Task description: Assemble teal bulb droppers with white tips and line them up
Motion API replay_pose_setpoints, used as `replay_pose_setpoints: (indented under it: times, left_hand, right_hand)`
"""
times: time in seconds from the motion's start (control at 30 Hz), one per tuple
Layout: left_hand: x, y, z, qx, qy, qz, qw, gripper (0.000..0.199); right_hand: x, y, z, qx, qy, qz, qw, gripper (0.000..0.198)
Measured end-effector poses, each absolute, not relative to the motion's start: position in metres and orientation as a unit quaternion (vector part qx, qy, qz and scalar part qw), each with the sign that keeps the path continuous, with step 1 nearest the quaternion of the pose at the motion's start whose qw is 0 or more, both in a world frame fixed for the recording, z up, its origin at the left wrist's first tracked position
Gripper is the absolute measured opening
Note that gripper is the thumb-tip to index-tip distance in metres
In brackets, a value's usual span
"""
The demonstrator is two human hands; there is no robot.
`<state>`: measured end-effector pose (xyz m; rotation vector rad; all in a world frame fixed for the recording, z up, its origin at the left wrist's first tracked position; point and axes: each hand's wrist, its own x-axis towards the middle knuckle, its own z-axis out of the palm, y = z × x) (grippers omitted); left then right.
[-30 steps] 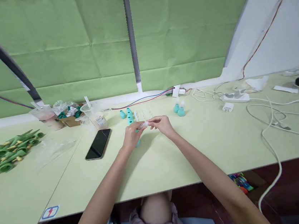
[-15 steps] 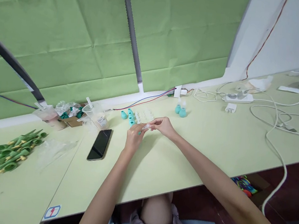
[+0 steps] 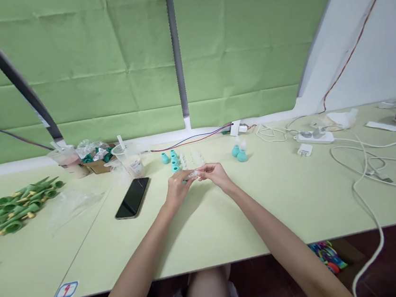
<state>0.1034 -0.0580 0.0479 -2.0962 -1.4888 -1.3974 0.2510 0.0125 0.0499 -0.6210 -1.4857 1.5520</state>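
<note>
My left hand [image 3: 178,189] and my right hand [image 3: 215,175] meet above the table, fingers closed in a pinch. Between their fingertips is a small translucent white plastic piece [image 3: 192,175], gripped from both sides. A speck of teal shows under my left fingers; whether it is held or lies on the table, I cannot tell. Just beyond the left hand stand several teal bulbs [image 3: 174,159] with open necks. Beside them lie white plastic pieces [image 3: 196,157] in rows. Farther right, two teal bulbs with translucent white tips [image 3: 242,155] stand upright.
A black phone [image 3: 132,198] lies left of my left arm. Behind it are a plastic cup [image 3: 134,162] and a small cardboard box [image 3: 98,166]. Green plastic stems [image 3: 15,211] cover the far left. A power strip [image 3: 314,136] and white cables occupy the right side.
The whole view has shifted slightly, with the table lower in the picture. Both hands keep their pinch on the white piece, with only slight finger movement.
</note>
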Motion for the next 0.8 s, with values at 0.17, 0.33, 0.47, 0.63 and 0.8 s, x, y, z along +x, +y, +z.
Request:
replay_pose_setpoints:
  times: [0.17,0.33,0.47,0.63,0.8]
  left_hand:
    - [0.106,-0.058,0.049,-0.688,-0.518,-0.499,0.095,0.02]
    - [0.107,-0.059,0.047,-0.703,-0.5,-0.497,0.097,0.02]
    - [0.112,-0.06,0.052,-0.683,-0.504,-0.522,0.084,0.022]
    - [0.114,-0.061,0.055,-0.652,-0.515,-0.552,0.069,0.022]
    - [0.108,-0.058,0.049,-0.69,-0.5,-0.513,0.097,0.02]
  right_hand:
    - [0.254,0.012,0.055,-0.26,-0.586,0.623,0.449,0.038]
    - [0.251,0.006,0.057,-0.266,-0.565,0.627,0.465,0.037]
    - [0.249,0.001,0.058,-0.27,-0.533,0.628,0.499,0.034]
    - [0.249,0.0,0.059,-0.283,-0.547,0.603,0.506,0.032]
    - [0.25,0.005,0.057,-0.282,-0.598,0.574,0.483,0.034]
